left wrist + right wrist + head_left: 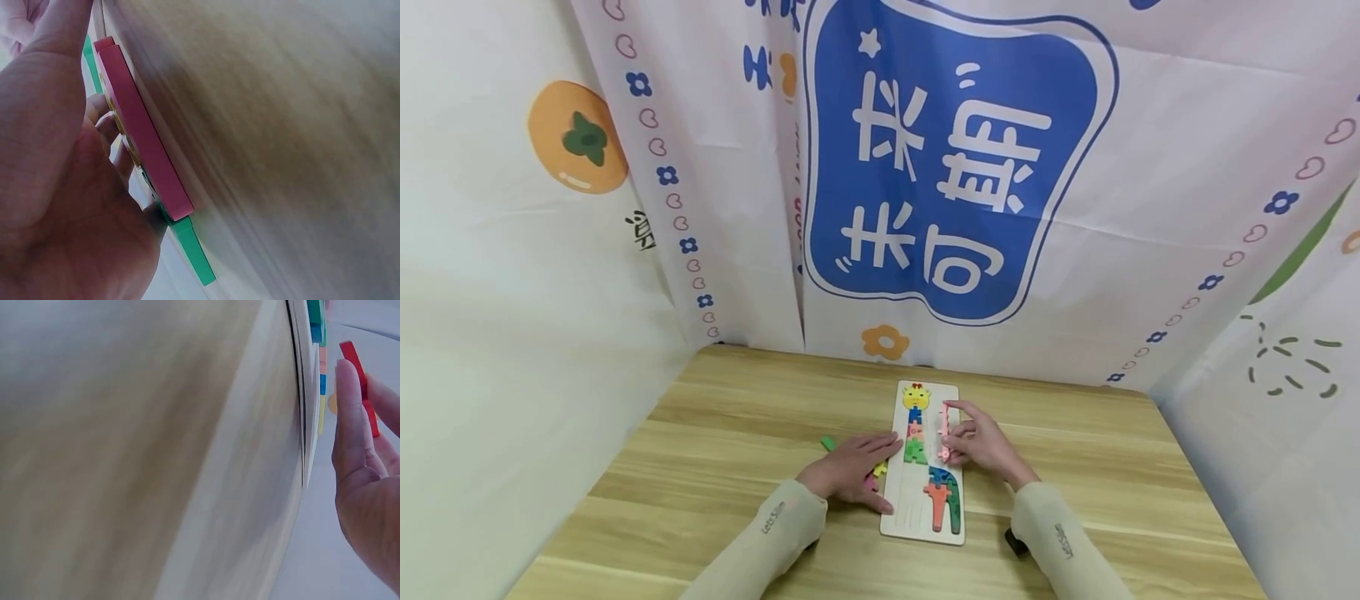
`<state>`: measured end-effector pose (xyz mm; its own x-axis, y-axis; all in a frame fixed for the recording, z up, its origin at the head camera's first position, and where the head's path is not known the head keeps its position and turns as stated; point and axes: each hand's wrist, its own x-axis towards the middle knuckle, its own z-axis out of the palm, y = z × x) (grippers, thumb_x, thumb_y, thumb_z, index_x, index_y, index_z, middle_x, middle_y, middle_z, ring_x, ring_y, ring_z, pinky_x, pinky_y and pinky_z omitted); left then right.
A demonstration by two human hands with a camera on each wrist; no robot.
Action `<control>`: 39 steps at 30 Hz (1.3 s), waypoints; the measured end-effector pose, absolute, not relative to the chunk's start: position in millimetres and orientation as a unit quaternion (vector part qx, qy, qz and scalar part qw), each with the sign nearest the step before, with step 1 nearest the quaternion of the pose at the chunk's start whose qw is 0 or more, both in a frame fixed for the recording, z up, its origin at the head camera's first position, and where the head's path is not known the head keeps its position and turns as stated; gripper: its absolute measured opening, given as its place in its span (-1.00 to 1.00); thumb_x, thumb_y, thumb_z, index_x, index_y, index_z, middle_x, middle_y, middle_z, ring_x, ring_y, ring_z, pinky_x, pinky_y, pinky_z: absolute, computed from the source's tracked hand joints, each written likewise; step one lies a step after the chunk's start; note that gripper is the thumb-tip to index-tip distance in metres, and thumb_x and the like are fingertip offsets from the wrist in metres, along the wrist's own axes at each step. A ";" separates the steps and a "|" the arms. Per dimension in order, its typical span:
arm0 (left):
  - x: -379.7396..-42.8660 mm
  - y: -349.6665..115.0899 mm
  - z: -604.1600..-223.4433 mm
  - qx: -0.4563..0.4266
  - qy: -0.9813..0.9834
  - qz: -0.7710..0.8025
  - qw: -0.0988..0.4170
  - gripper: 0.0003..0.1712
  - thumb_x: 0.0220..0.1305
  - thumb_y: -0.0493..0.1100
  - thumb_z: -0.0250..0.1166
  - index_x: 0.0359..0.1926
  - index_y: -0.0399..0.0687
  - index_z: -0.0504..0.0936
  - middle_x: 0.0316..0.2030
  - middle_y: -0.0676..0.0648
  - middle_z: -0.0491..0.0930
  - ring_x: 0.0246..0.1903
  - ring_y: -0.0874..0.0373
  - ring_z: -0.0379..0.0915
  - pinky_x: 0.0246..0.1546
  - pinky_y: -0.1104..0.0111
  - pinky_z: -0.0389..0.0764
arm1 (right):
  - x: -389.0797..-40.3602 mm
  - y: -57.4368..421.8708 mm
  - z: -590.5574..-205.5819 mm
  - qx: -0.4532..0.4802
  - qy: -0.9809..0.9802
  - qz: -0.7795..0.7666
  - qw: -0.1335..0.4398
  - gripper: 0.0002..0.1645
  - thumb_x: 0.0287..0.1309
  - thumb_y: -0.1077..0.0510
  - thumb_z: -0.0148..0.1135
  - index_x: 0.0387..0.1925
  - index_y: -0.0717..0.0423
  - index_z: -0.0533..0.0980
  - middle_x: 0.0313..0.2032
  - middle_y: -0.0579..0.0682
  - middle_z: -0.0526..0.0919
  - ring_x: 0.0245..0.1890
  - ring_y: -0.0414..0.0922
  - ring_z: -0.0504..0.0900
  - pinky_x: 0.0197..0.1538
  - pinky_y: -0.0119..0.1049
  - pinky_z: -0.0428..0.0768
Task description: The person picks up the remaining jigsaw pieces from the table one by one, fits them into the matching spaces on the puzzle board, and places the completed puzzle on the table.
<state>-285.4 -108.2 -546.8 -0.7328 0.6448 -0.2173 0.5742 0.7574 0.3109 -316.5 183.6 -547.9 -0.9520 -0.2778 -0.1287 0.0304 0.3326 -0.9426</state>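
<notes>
A white puzzle board lies on the table with a giraffe partly filled in: a yellow head, blue, orange and green neck pieces, and blue, orange and green body and leg pieces. My right hand pinches a long pinkish-red puzzle piece between thumb and fingers above the board's right side. In the right wrist view the piece looks red and is held off the board. My left hand rests at the board's left edge with fingers extended, partly hiding loose pieces. Among these are a pink piece and a green piece.
The wooden table spreads out around the board. A printed cloth hangs behind it, with white cloth at both sides. A small black object lies by the right wrist.
</notes>
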 end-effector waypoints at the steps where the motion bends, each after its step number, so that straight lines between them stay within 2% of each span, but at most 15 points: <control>1: -285.2 -108.1 -547.0 0.328 0.925 0.113 0.158 0.27 0.12 0.51 0.38 0.66 0.14 0.03 0.65 0.05 0.00 0.62 0.00 -0.05 0.61 0.01 0.02 | -317.5 181.1 -547.9 -0.077 0.808 -0.569 0.136 -0.12 0.31 0.33 0.34 0.56 -0.04 0.22 -0.19 0.18 0.69 -0.43 -0.05 0.76 -0.29 -0.15 0.79; 9: -285.5 -106.3 -549.6 0.322 0.928 0.106 0.158 0.27 0.11 0.55 0.35 0.66 0.17 0.03 0.65 0.09 -0.01 0.62 0.01 -0.06 0.61 0.05 0.02 | -324.3 165.0 -547.7 -0.067 0.814 -0.557 0.152 -0.15 0.29 0.33 0.37 0.53 -0.03 0.28 -0.20 0.15 0.65 -0.48 -0.12 0.72 -0.34 -0.21 0.77; 21: -285.8 -102.8 -551.3 0.320 0.929 0.098 0.157 0.27 0.10 0.58 0.32 0.66 0.20 0.01 0.65 0.12 -0.02 0.62 0.03 -0.06 0.60 0.06 0.07 | -332.4 158.4 -548.9 -0.072 0.809 -0.557 0.174 -0.17 0.29 0.28 0.39 0.51 0.03 0.28 -0.21 0.15 0.69 -0.49 -0.12 0.73 -0.33 -0.20 0.78; 27: -285.7 -103.5 -550.2 0.315 0.930 0.098 0.160 0.27 0.10 0.57 0.32 0.66 0.21 0.01 0.65 0.12 -0.02 0.62 0.02 -0.06 0.61 0.05 0.05 | -335.4 154.0 -549.7 -0.062 0.808 -0.561 0.170 -0.16 0.29 0.28 0.39 0.52 0.04 0.27 -0.19 0.17 0.67 -0.48 -0.12 0.72 -0.35 -0.20 0.77; 39: -284.9 -103.8 -544.4 0.310 0.931 0.104 0.165 0.26 0.10 0.56 0.34 0.66 0.21 0.02 0.65 0.11 -0.02 0.63 0.01 -0.07 0.62 0.04 0.01 | -339.0 149.0 -550.6 -0.047 0.817 -0.550 0.169 -0.18 0.26 0.24 0.44 0.49 0.03 0.32 -0.27 0.10 0.65 -0.54 -0.15 0.68 -0.41 -0.26 0.75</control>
<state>-284.9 -103.8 -544.4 -0.7535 0.6113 -0.2420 0.5428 0.7861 0.2958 -339.0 149.0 -550.6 -0.9387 -0.2623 -0.2237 0.1087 0.3906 -0.9141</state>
